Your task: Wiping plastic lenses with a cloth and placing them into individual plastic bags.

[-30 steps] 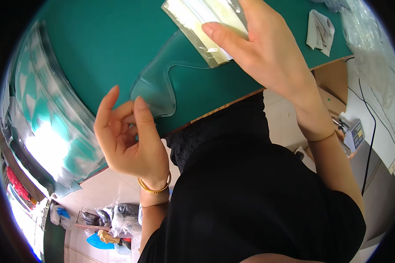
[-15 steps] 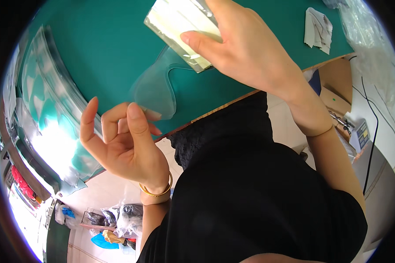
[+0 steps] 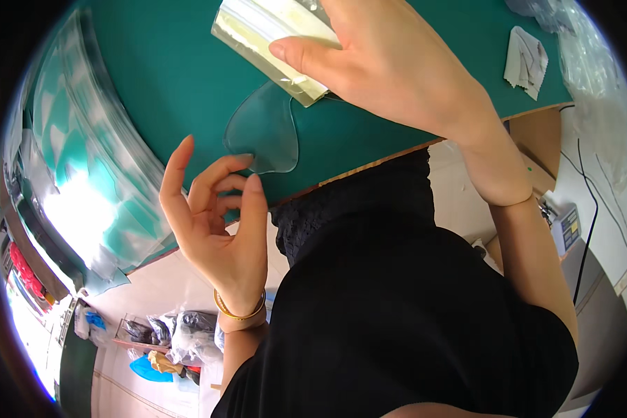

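Observation:
My right hand [image 3: 404,76] grips a flat pale-yellow pack [image 3: 279,35] in shiny clear wrapping, its thumb lying across the top. Partly under that pack, a thin clear plastic lens-shaped piece [image 3: 265,132] with a curved outline lies on the green tabletop [image 3: 167,70]; its far side is hidden by the pack and hand. Close to the table's front edge, my left hand [image 3: 219,223] is palm up with fingers apart and curled. One fingertip meets the clear piece's near-left edge, and the thumb stands away from it.
A stack of curved clear plastic sheets [image 3: 90,139] stands at the table's left. At the far right are a crumpled grey cloth [image 3: 526,63] and clear plastic bags [image 3: 595,70]. Below, bagged items [image 3: 195,338] sit by the floor, and a black cable [image 3: 592,216] hangs at right.
My left hand has shifted right and up, its thumb now farther from the clear piece. That piece lies flatter and looks turned. The pack in my right hand has moved slightly left and away.

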`<state>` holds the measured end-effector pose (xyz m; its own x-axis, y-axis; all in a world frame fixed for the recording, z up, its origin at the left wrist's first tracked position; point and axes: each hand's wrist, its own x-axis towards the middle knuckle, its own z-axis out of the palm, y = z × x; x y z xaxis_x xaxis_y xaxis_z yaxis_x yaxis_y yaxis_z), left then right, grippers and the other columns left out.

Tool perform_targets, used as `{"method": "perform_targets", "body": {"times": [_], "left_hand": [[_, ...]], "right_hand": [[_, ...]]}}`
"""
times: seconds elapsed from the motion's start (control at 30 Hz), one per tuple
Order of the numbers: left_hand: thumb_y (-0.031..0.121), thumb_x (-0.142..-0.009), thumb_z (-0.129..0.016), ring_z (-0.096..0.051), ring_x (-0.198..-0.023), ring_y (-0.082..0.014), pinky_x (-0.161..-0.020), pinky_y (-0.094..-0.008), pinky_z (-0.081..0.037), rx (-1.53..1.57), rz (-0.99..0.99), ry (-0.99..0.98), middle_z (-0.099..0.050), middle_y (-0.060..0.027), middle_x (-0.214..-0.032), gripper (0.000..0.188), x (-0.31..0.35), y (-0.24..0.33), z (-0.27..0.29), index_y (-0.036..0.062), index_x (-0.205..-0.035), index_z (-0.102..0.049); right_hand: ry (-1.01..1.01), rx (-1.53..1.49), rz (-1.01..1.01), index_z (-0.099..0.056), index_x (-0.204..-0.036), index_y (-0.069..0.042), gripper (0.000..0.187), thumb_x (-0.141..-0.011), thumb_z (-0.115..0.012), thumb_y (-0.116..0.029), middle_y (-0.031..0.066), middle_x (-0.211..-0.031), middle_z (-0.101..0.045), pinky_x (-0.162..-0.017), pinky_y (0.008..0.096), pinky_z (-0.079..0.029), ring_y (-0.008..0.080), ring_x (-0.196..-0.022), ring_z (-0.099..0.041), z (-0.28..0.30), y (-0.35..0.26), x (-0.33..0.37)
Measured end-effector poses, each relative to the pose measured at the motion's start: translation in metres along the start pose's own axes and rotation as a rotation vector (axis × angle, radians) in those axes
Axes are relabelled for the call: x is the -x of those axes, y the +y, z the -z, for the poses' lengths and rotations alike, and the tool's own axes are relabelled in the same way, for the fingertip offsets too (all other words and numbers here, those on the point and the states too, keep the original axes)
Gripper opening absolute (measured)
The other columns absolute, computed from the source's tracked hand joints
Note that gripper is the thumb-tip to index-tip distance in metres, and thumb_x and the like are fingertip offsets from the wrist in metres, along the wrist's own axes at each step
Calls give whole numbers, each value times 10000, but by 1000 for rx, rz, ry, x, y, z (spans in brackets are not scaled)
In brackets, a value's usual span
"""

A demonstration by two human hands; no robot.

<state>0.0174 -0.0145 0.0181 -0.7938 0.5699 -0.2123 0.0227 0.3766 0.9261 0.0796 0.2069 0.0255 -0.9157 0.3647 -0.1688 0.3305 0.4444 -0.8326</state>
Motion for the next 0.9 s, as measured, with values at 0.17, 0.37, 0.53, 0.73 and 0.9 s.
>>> {"method": "perform_targets", "body": {"times": [0.17,0.37,0.53,0.73,0.9], "left_hand": [[-139,-812,-659,-628,-789,-97,-652,-186,-496,-11,-3,-31,-660,-130,-1026,705,-2,-6,1,-5,-1432,-352],[-130,-823,-666,-632,-797,-97,-664,-190,-499,-60,-6,-16,-667,-128,-1037,716,1,-7,4,4,-1450,-346],[-122,-830,-666,-630,-796,-98,-675,-199,-503,-59,-37,-20,-667,-130,-1041,703,2,-10,2,3,-1448,-355],[-116,-836,-666,-634,-804,-98,-684,-202,-512,-102,-83,3,-666,-126,-1051,685,6,-12,0,4,-1442,-370],[-123,-825,-686,-645,-794,-114,-690,-228,-550,-165,-158,79,-664,-128,-1023,688,14,-17,-2,8,-1437,-399]], "right_hand": [[-22,130,23,-481,-895,35,251,-866,-653,-146,264,-690,-618,-568,462,-501,423,-639,-636,-17,-7,2],[1,158,195,-536,-882,45,254,-815,-693,-143,200,-631,-634,-549,452,-529,396,-577,-644,-41,-12,8],[248,203,296,-566,-874,59,238,-826,-667,-151,215,-626,-624,-571,462,-537,404,-602,-651,-30,4,3],[145,123,251,-488,-853,15,238,-810,-677,-124,201,-573,-598,-489,454,-494,382,-517,-619,-53,-2,21],[31,79,125,-457,-992,7,312,-849,-688,-147,217,-608,-596,-503,469,-471,425,-571,-610,-66,-17,32]]}}
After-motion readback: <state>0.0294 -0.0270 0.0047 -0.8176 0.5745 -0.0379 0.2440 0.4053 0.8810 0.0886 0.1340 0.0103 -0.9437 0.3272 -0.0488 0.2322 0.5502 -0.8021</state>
